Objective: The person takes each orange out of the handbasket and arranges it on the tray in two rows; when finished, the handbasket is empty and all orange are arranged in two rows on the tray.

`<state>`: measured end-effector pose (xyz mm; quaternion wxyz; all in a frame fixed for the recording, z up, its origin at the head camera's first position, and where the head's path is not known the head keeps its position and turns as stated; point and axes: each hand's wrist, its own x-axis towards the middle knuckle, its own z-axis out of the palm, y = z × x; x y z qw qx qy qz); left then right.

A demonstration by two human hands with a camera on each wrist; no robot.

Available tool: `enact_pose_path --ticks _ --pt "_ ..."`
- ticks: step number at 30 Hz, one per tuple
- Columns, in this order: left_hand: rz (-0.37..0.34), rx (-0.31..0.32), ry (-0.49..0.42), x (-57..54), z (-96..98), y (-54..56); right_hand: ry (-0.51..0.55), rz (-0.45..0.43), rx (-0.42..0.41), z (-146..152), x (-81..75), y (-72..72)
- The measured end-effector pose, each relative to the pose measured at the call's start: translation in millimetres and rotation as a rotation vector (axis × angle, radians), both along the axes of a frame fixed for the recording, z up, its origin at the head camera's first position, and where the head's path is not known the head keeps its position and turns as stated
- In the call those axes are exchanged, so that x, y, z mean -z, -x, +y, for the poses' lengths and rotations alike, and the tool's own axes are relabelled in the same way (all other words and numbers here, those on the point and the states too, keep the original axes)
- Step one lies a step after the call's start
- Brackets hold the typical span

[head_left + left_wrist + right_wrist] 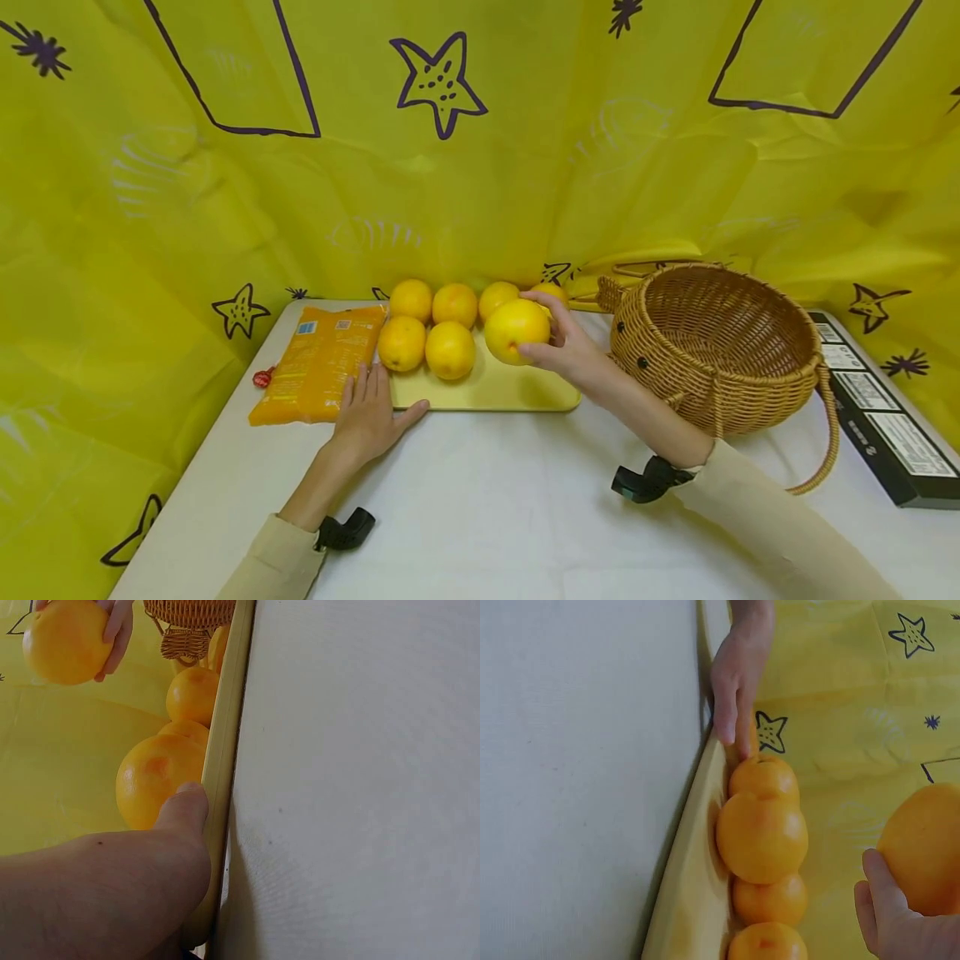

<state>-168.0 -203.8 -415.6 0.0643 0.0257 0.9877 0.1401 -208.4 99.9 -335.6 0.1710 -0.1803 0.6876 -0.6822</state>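
Note:
My right hand [576, 357] grips an orange [514, 331] above the right part of a yellow tray [517, 393], thumb on the near side and fingers behind it. In the right wrist view, the same orange [926, 851] is raised beside the row on the tray. Several other oranges [450, 350] sit on the tray, mostly toward its left and back. My left hand [367, 427] rests at the tray's front left corner with straight fingers, the thumb [187, 806] lying along the front rim. Next to those fingers lies an orange plastic packet [322, 358].
A wicker basket [742, 400] with an animal face stands right of the tray, its rope handle hanging down in front. Beyond it lies a long black box [877, 417] with white labels. A small red wrapped item [263, 377] is left of the packet. A yellow patterned cloth [525, 183] hangs behind.

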Motion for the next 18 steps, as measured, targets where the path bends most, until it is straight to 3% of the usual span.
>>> enact_pose_path --ticks 4,11,18 --pt "0.002 -0.001 -0.002 -1.0 0.5 -0.6 -0.013 -0.027 0.038 -10.9 3.0 3.2" --pt "0.002 -0.001 -0.009 -0.2 0.0 -1.2 -0.132 0.027 0.086 -21.7 13.2 14.7" --pt "-0.005 -0.001 -0.006 -0.7 -0.1 -0.2 -0.37 0.046 0.128 -24.4 35.6 32.8"
